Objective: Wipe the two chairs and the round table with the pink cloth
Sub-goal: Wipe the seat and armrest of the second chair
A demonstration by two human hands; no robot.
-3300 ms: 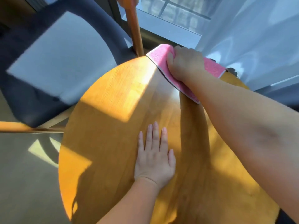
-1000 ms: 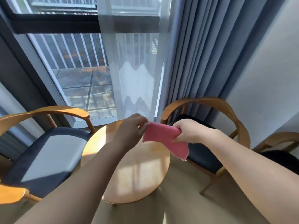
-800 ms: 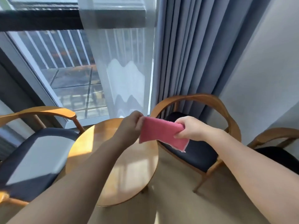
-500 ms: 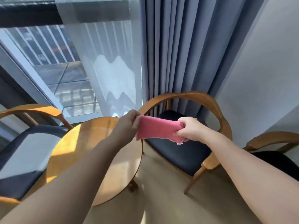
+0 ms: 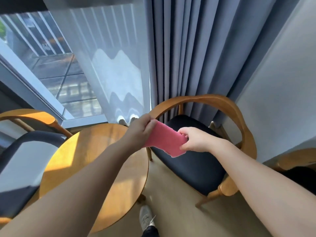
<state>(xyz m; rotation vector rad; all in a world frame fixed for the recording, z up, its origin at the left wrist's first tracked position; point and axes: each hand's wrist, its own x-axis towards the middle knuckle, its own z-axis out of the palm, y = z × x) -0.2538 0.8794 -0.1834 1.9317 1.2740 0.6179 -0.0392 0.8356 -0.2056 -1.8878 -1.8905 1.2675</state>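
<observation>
Pinches pink cloth taut mid-air with left hand at its 10 o'clock end and right hand at its 4 o'clock end, above wooden armchair at 5 o'clock, round table at 8 o'clock; better fold flat before wiping seat.

The round wooden tabletop stands between the left wooden armchair and the right wooden armchair. Behind the tabletop hangs the sheer white curtain; behind the right armchair, the pleated blue-grey curtain. The pink cloth, held between the left hand and the right hand, is above the right armchair's seat edge.
</observation>
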